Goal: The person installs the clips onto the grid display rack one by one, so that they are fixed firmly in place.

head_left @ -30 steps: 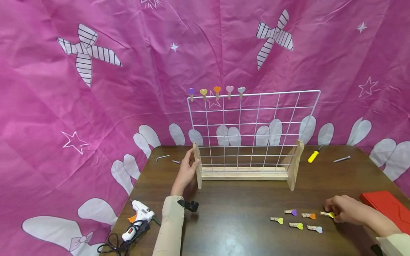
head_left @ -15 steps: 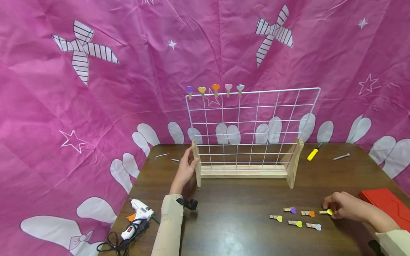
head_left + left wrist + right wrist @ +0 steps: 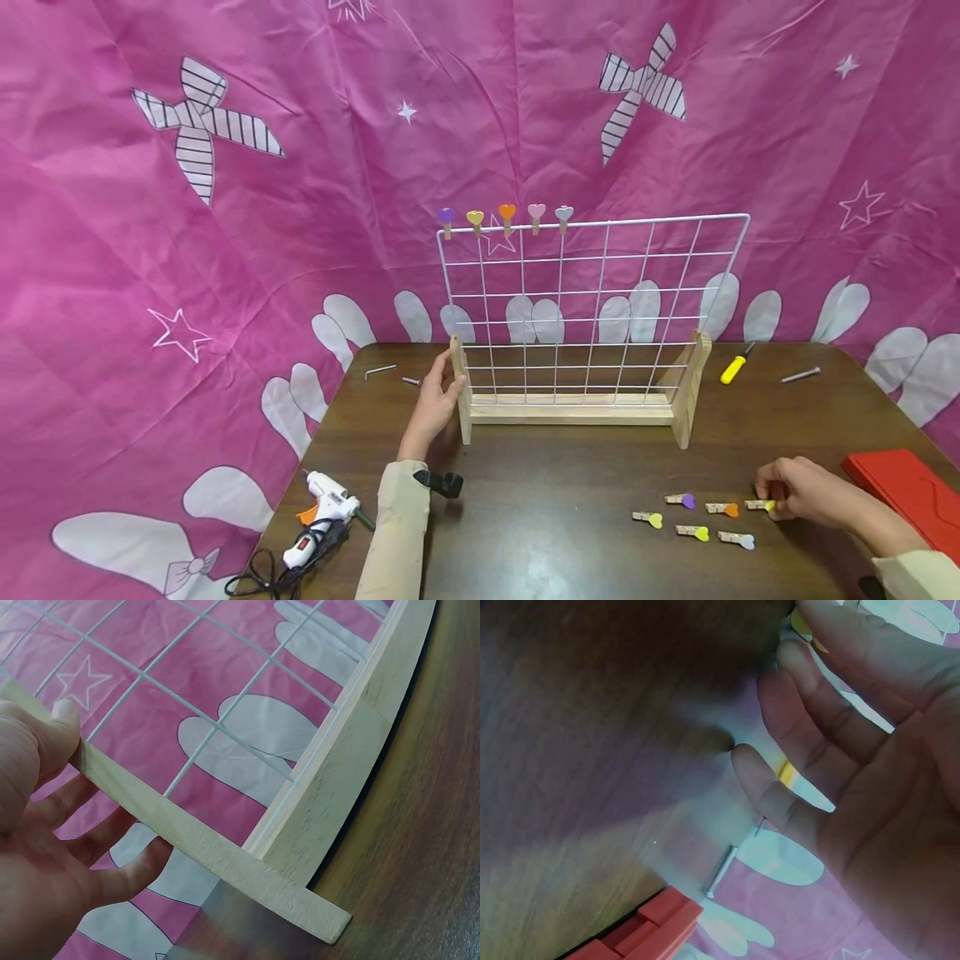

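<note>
A white wire grid (image 3: 577,275) stands upright in a light wooden base (image 3: 570,414). My left hand (image 3: 433,404) holds the base's left upright (image 3: 180,825), thumb in front and fingers behind. Along the grid's top bar, at its left half, sits a row of heart clothespins (image 3: 507,218). At the right, my right hand (image 3: 813,493) pinches a small wooden clothespin with a yellow-green heart (image 3: 757,505) low at the tabletop, the heart partly covered by fingers. Several more clothespins lie beside it, among them an orange (image 3: 722,509), a purple (image 3: 681,501) and a pale one (image 3: 737,540).
A red case (image 3: 911,496) lies right of my right hand. Behind are a yellow-handled screwdriver (image 3: 735,368), a bolt (image 3: 801,375) and a hex key (image 3: 380,371). A glue gun (image 3: 330,500) with a black cord rests at the left edge. A pink curtain (image 3: 337,208) hangs behind.
The yellow-green clothespin has shifted slightly left, towards the orange one, with my right hand. My left hand stays on the upright.
</note>
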